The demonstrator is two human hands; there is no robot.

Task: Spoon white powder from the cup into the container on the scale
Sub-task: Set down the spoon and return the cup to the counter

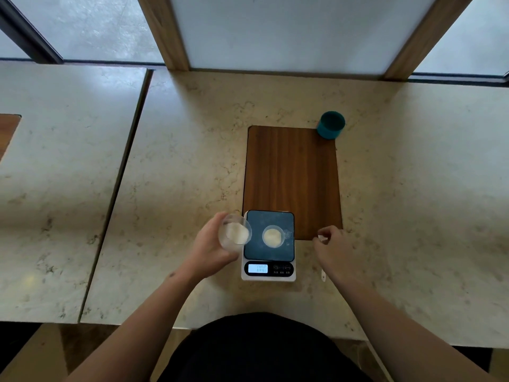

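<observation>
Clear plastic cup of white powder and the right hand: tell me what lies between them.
Head view: the digital kitchen scale with its small clear container of powder lies between the cup and right hand.

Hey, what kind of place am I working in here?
Probably a cafe or kitchen-style counter by a window: a pale marble-look countertop with an inset dark wooden board, a small digital kitchen scale, and frosted window panes behind.

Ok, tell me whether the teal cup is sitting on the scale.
No. The teal cup stands at the wooden board's far right corner, well away from the scale.
</observation>
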